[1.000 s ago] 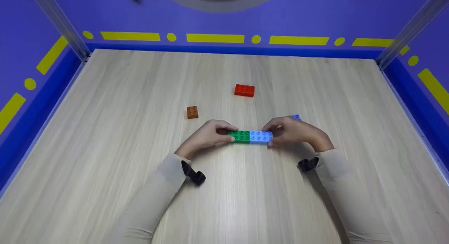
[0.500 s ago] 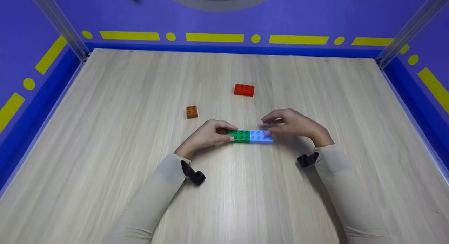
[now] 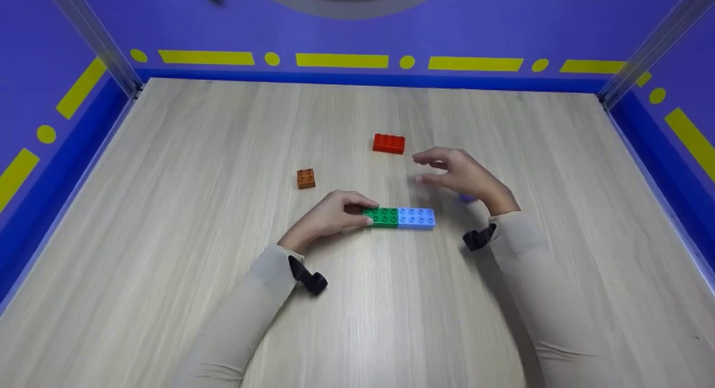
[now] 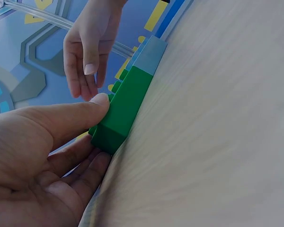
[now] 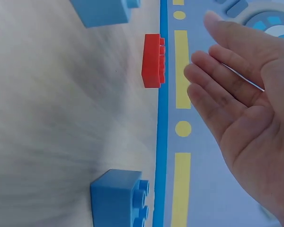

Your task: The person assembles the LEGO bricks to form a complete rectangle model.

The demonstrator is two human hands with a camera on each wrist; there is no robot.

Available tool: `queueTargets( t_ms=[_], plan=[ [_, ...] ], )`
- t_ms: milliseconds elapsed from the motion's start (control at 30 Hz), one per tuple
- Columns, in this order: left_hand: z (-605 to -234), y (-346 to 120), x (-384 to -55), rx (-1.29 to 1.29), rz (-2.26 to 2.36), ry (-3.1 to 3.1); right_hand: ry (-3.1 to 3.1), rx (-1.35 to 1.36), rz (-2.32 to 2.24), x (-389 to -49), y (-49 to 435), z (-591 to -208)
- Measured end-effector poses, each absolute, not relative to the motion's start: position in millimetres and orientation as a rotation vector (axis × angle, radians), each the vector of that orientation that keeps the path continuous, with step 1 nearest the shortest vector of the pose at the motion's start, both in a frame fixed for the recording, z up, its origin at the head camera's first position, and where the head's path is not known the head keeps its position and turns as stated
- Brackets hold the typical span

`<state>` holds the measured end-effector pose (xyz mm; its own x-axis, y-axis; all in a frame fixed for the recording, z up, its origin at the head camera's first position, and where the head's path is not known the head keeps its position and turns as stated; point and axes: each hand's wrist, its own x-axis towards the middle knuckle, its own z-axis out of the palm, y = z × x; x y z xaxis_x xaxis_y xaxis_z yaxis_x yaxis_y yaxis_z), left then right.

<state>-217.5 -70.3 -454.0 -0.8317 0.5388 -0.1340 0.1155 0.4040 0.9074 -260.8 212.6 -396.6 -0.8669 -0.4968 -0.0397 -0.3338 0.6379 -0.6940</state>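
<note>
On the wooden table a green building brick (image 3: 384,216) lies end to end with a light blue brick (image 3: 416,218), studs up. My left hand (image 3: 338,212) pinches the green brick's left end between thumb and fingers; the left wrist view shows the thumb on its stud side. Above the table, my right hand (image 3: 458,170) holds nothing, its fingers spread from the thumb. A red brick (image 3: 389,143) lies just beyond its fingertips, apart from them. Another blue brick (image 3: 467,198) is mostly hidden under the right wrist; the right wrist view shows this blue brick (image 5: 116,198) more fully.
A small orange-brown brick (image 3: 306,178) lies beyond the left hand. Blue-purple panels (image 3: 357,36) with yellow marks border the table (image 3: 223,153) at the back and both sides.
My right hand has let go of the light blue brick, lifted, and moved away toward the red brick. The left hand stays on the green brick, and the joined bricks have not moved.
</note>
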Motion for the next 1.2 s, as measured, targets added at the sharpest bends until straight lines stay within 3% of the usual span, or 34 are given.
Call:
queueTargets(
  t_ms=[1200],
  plan=[
    [-453.3, -70.5, -217.3, 0.557, 1.43, 2.248, 2.636, -0.482, -0.82, -320.8, 194.0, -401.3]
  ],
)
